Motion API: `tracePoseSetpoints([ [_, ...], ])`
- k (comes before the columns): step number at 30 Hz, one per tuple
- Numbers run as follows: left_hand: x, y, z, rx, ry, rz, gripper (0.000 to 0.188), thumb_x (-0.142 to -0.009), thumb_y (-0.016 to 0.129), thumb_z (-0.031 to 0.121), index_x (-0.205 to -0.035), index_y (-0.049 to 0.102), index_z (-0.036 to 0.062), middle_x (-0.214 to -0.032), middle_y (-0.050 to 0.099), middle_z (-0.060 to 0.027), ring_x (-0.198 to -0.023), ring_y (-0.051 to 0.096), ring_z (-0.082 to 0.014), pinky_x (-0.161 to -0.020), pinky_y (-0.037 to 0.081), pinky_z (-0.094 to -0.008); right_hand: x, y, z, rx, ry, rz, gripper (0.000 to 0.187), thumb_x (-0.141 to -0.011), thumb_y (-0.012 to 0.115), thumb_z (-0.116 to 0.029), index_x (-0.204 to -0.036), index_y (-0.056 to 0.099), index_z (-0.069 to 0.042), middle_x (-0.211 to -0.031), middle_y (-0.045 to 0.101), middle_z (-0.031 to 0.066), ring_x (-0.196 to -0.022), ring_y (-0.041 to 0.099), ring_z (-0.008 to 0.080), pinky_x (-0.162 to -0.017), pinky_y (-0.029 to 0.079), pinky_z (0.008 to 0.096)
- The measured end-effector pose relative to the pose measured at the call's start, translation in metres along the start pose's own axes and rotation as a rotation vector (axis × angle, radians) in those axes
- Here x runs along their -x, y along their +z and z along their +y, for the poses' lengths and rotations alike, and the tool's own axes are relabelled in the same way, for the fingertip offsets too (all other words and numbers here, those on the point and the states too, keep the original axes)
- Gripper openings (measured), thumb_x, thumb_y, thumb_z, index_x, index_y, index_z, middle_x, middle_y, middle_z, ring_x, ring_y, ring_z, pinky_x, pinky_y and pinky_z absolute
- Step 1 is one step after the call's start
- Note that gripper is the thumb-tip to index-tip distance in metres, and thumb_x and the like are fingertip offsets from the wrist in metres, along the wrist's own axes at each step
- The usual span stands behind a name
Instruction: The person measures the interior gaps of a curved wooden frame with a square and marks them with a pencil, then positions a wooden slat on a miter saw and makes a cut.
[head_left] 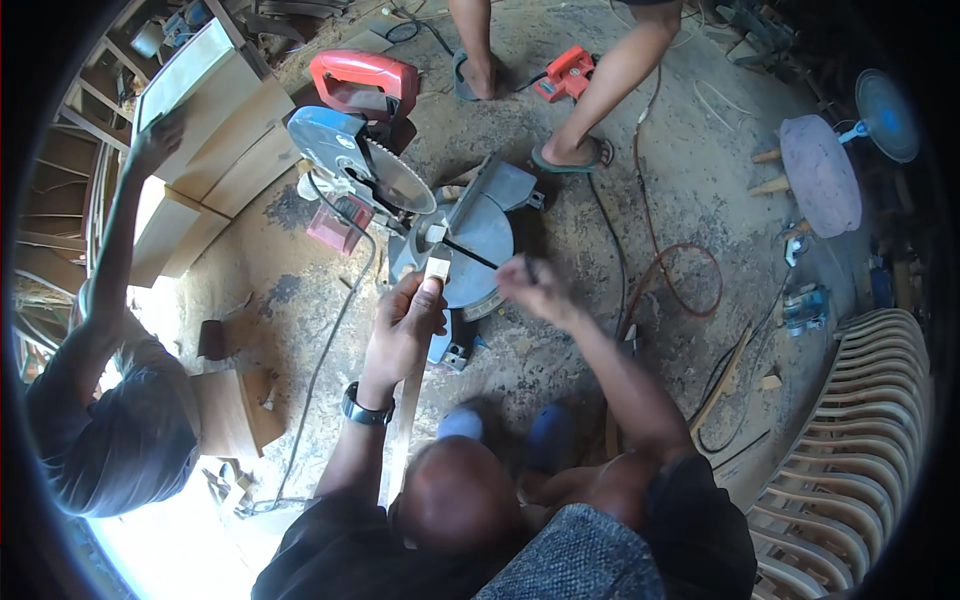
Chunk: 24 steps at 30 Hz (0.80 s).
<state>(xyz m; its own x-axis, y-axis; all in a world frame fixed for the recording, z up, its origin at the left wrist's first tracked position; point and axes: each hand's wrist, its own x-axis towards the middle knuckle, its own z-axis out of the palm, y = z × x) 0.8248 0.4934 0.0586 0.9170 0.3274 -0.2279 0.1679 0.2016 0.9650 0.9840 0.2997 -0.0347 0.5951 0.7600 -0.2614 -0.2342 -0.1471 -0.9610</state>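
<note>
My left hand (405, 325), with a watch on its wrist, is closed around a long, narrow wooden strip (405, 420). The strip's pale cut end (438, 268) sticks up past the thumb, at the near edge of a mitre saw's round grey table (490, 232). A small wood block (436, 234) sits on that table beside the dark slot. The toothed saw blade (402, 180) is raised up and to the left, under a blue guard (325, 135). Smeared by motion, my right hand (535, 288) is at the table's right edge; its fingers are unclear.
A person (120, 420) at the left reaches toward wooden panels (215, 130). Another person's legs (610, 90) stand beyond the saw near a red power tool (568, 75). Cables (640, 200) cross the floor. Curved wooden slats (850, 440) and a round stool (820, 175) are at right.
</note>
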Motion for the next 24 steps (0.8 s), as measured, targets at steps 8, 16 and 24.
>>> tracePoseSetpoints([
  [8, -0.002, 0.051, -0.040, 0.047, -0.114, -0.020, 0.033, -0.102, 0.062, 0.033, -0.107, 0.065, 0.0003, -0.074, 0.058, 0.0022, -0.063, 0.052, -0.0046, -0.056, 0.043, -0.0231, 0.071, 0.076, 0.023, 0.060, 0.113, -0.194, 0.035, -0.093, 0.070, -0.032, -0.110, 0.066, -0.002, -0.094, 0.068, 0.0035, -0.086, 0.061, 0.0124, -0.076, 0.048, 0.0308],
  [16, 0.022, 0.025, -0.112, -0.083, -0.002, -0.139, 0.042, -0.105, 0.054, 0.039, -0.119, 0.062, 0.0002, -0.100, 0.069, -0.0085, -0.095, 0.063, -0.0154, -0.086, 0.051, -0.0315, 0.090, 0.042, 0.022, -0.032, 0.214, 0.141, 0.031, -0.099, 0.063, -0.033, -0.082, 0.063, -0.007, -0.068, 0.053, -0.0068, -0.062, 0.047, 0.0039, -0.055, 0.037, 0.0271],
  [24, 0.112, -0.035, -0.170, -0.445, -0.328, -0.239, 0.062, -0.105, 0.041, 0.055, -0.103, 0.066, -0.0018, -0.092, 0.068, -0.0132, -0.089, 0.064, -0.0194, -0.080, 0.051, -0.0375, 0.063, 0.043, 0.017, -0.153, 0.152, 0.180, 0.034, -0.102, 0.061, -0.031, -0.073, 0.053, -0.014, -0.057, 0.040, -0.0103, -0.046, 0.034, 0.0008, -0.044, 0.026, 0.0210],
])
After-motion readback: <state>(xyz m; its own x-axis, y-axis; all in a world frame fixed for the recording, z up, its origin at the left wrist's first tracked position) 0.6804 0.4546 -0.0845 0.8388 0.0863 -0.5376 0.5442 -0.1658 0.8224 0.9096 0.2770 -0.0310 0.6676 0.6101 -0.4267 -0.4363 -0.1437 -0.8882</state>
